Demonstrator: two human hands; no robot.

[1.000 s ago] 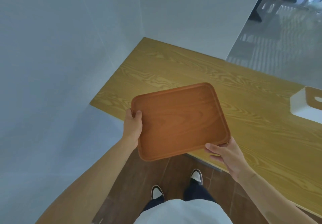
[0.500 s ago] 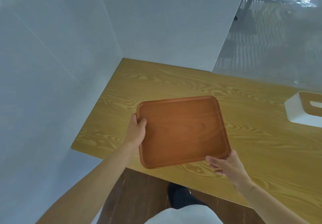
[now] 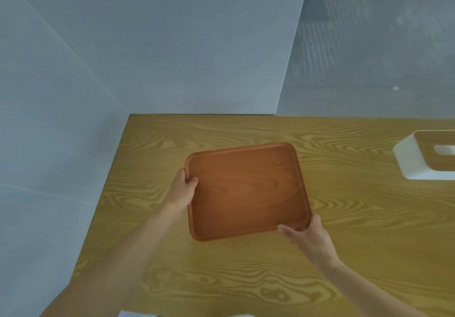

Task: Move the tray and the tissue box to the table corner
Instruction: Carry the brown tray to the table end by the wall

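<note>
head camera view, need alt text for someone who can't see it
Two bare hands hold an empty brown wooden tray over a yellow wood-grain table, the left hand on its left edge, the right hand at its near right corner. A white tissue box with a wooden top sits at the right edge, and grey walls meet behind the table's far left corner.

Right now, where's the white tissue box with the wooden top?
The white tissue box with the wooden top sits on the wooden table at the head view's right edge, apart from the brown tray.
</note>
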